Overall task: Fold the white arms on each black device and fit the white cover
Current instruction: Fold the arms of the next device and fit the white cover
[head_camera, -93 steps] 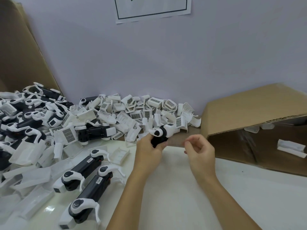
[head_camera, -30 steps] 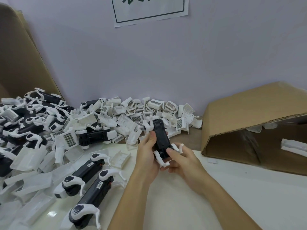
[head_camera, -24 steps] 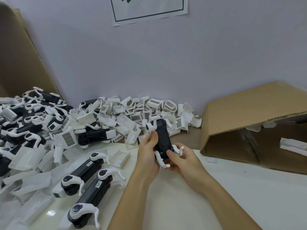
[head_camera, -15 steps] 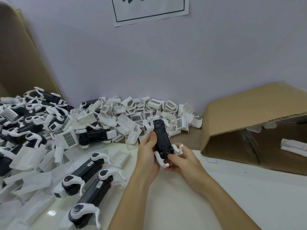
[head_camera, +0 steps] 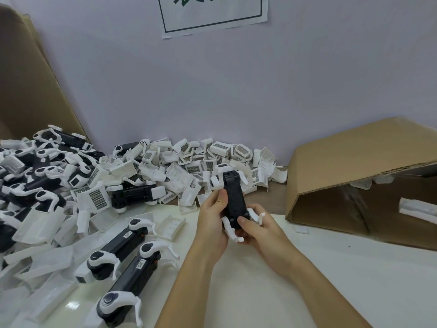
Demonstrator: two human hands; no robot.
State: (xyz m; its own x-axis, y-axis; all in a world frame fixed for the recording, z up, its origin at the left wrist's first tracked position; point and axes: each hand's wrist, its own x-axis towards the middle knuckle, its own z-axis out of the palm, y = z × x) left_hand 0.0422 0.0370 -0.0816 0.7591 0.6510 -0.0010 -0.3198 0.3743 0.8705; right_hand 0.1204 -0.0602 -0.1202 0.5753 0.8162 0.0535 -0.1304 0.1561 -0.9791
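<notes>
At centre frame we hold one black device [head_camera: 234,200] up off the tabletop [head_camera: 331,275], both hands wrapped round it: our left hand [head_camera: 214,223] grips its left flank, our right hand [head_camera: 257,229] cups the near end with the thumb pressed on the body. Its white arms [head_camera: 256,215] splay out at both ends, not yet folded, as we judge it. If we force one against its hinge, the thin plastic may snap, or the body may twist out of our grip. The white covers [head_camera: 170,224] wait among the pile at left. The hinges are hidden under our fingers, and the sign [head_camera: 212,15] at the top is cut off.
</notes>
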